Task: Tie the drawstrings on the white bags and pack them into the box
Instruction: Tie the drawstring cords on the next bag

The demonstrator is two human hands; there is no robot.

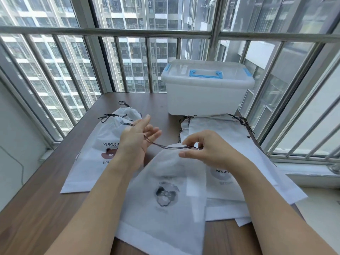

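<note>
Your right hand (206, 148) pinches the gathered neck of a thin, translucent white bag (165, 196) lying on the wood-grain table (46, 208), while your left hand (136, 140), fingers loosely spread, has its dark drawstring (161, 145) looped taut across them; the frosted plastic box (206, 89), lid on, stands behind, its contents indiscernible
</note>
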